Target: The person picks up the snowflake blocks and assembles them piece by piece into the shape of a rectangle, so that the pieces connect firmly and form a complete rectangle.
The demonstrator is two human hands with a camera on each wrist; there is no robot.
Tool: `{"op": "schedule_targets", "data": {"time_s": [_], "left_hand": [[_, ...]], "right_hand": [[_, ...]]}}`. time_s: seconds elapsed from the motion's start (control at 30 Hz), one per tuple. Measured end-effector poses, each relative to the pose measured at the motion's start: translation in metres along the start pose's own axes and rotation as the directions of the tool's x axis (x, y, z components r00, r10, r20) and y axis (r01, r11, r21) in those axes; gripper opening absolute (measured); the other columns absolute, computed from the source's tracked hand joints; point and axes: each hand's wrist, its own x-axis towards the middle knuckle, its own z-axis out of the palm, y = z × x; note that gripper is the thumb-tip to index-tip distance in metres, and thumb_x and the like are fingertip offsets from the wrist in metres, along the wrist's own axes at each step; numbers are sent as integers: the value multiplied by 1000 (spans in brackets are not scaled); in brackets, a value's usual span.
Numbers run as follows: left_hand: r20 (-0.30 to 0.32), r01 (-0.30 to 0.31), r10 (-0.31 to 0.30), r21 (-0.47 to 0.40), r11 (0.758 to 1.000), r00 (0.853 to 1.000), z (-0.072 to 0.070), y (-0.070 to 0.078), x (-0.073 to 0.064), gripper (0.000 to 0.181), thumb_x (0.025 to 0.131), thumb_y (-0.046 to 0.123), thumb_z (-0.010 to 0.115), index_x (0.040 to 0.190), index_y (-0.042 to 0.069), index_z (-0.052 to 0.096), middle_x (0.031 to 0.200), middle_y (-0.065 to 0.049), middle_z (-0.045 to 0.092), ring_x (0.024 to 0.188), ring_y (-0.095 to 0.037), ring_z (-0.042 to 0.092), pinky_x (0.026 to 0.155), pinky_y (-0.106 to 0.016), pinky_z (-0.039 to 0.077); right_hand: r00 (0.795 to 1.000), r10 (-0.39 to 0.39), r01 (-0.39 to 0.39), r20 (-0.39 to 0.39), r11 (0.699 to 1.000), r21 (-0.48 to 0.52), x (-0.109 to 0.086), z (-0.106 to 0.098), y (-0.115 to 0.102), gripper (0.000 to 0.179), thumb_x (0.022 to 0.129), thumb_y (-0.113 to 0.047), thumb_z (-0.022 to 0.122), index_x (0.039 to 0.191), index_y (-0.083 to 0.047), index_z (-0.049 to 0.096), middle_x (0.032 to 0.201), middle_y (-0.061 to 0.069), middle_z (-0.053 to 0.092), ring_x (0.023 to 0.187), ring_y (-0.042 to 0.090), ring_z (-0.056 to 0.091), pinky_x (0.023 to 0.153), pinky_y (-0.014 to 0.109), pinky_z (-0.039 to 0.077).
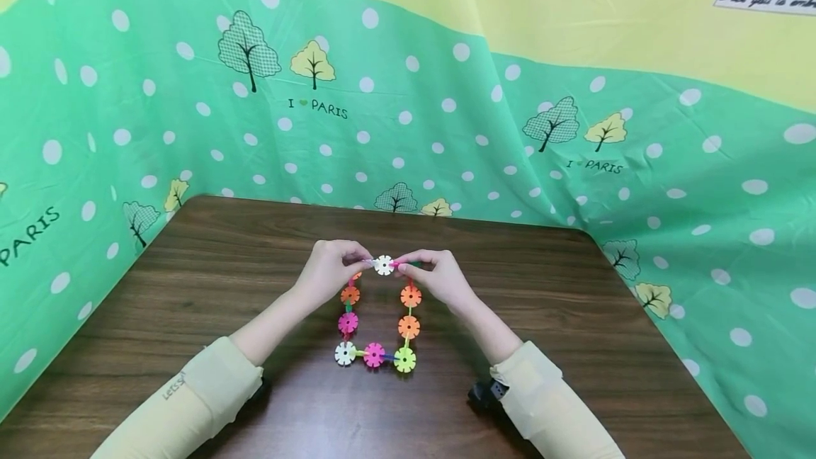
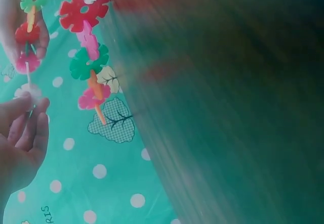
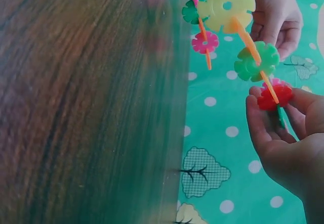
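Notched, flower-shaped plastic discs link into a chain that forms an open rectangle, with a white disc (image 1: 345,353), a pink disc (image 1: 374,355) and a yellow-green disc (image 1: 404,360) along its near side. At the far side, my left hand (image 1: 326,273) pinches a pale disc beside a white disc (image 1: 384,265) that faces up. My right hand (image 1: 440,278) grips the chain just right of that white disc, its fingers around a red disc (image 3: 275,98). The left side of the chain ends in a pink disc (image 2: 94,97) and an edge-on orange disc (image 2: 100,114).
The dark wood table (image 1: 255,246) lies under the chain. A green and yellow printed cloth (image 1: 395,91) hangs behind and at the sides. By the right cuff, a black device (image 1: 487,395) sits at the wrist.
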Motion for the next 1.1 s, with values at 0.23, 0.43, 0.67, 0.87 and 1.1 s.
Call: {"op": "schedule_targets", "data": {"time_s": [0.23,0.43,0.67,0.87,1.1], "left_hand": [[-25,41,-42,-29,999,999,3,1,-1,5,80,14,75,80,10,74,77,1,72,62,-6,63,55,-19,51],[-40,50,-53,-57,997,998,4,2,-1,5,79,13,76,79,9,74,76,0,72,64,-9,66,57,-20,53],[-50,37,-41,-65,997,998,6,3,-2,5,78,10,76,79,7,73,77,-1,73,68,-8,68,60,-20,54],[-2,99,-99,-86,991,995,4,1,0,6,78,10,76,82,8,72,80,-1,72,71,-9,68,64,-23,55],[144,205,-203,-4,979,969,-4,-13,1,31,76,9,79,104,5,68,101,-9,71,93,-22,67,82,-38,54]], "right_hand": [[998,13,-6,-62,994,108,8,2,25,17,85,-10,69,98,0,73,96,14,71,90,41,66,78,42,56],[997,39,-28,-72,988,154,6,3,27,17,86,-10,69,99,1,73,96,13,71,91,43,65,77,42,56],[997,41,-29,-71,985,168,4,5,32,20,86,-14,69,98,1,73,91,15,72,86,37,66,61,21,49],[995,67,-54,-73,984,169,6,6,33,18,86,-12,69,100,-1,72,89,16,72,89,42,64,62,22,50],[993,89,-76,-72,983,166,7,5,34,18,87,-11,68,102,-1,71,89,15,72,85,28,68,64,22,51]]}}
